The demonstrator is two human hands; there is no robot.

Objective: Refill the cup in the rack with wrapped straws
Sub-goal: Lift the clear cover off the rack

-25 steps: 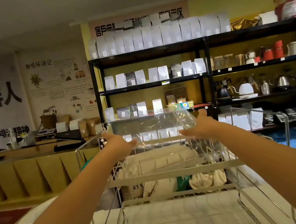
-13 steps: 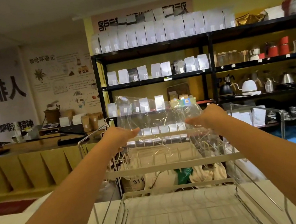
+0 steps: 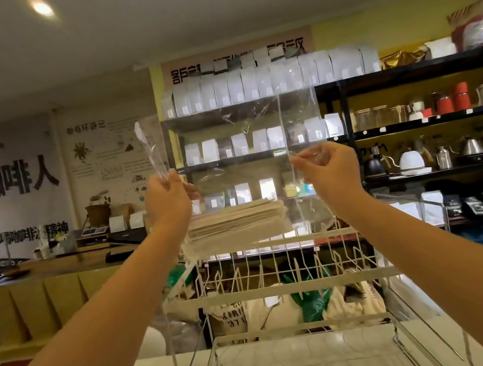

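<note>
Raised since earlier, left hand [image 3: 166, 199] and right hand [image 3: 331, 168] pinch clear bag [image 3: 250, 163], seemingly holding wrapped straws [image 3: 236, 223].

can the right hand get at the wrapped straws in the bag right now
Probably not as things stand. The right hand and left hand each pinch a side of the clear bag, so both are busy, and the wrapped straws lie low inside, behind the plastic.

A: Item held?
B: Clear plastic bag [image 3: 239, 152], raised above white wire rack [image 3: 278, 288]; left hand [image 3: 166, 199] and right hand [image 3: 332, 171] each pinch a side.
A: Contents?
B: Paper-wrapped straws [image 3: 236, 225], bundled flat at bag's bottom.
A: Background?
B: Black shelves [image 3: 411, 126], white pouches.
</note>
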